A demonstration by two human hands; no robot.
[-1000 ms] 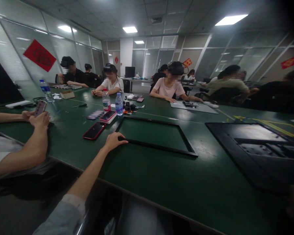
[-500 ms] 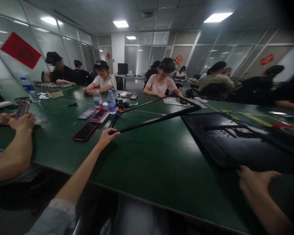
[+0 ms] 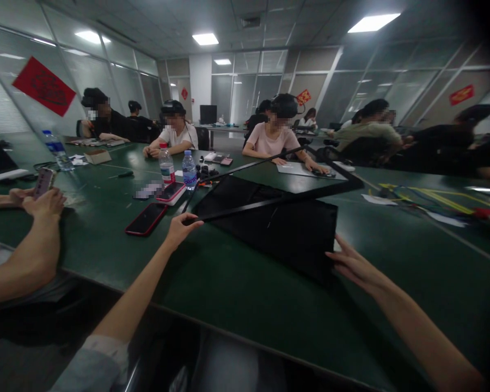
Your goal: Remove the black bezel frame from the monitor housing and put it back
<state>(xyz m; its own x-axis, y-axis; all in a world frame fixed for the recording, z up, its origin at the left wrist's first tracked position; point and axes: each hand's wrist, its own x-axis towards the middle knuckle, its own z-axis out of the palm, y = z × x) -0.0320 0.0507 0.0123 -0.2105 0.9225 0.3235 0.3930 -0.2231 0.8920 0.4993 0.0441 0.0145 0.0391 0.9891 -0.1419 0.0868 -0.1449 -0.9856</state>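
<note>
My left hand (image 3: pixel 181 231) pinches the near left corner of a thin black rectangular frame (image 3: pixel 265 204). That frame is held up at a slant above the green table (image 3: pixel 228 283), its far corner pointing right. Beneath and partly behind it is a large flat black panel (image 3: pixel 289 234), dark and smooth on the visible face. My right hand (image 3: pixel 355 264) grips the panel by its right edge, thumb on one side and fingers on the other. Whether the panel rests on the table along its left side, I cannot tell.
Left of the frame lie a red-edged phone (image 3: pixel 146 219) and another phone (image 3: pixel 172 191), near two bottles (image 3: pixel 190 170). At far left, another person's hands (image 3: pixel 44 200) hold a phone. Yellow and green cables (image 3: pixel 428 198) lie at right. People sit across the table.
The black panel has moved from the right side of the table leftward under the frame, turned to show a plain face. My right hand came along with it; my left hand barely moved.
</note>
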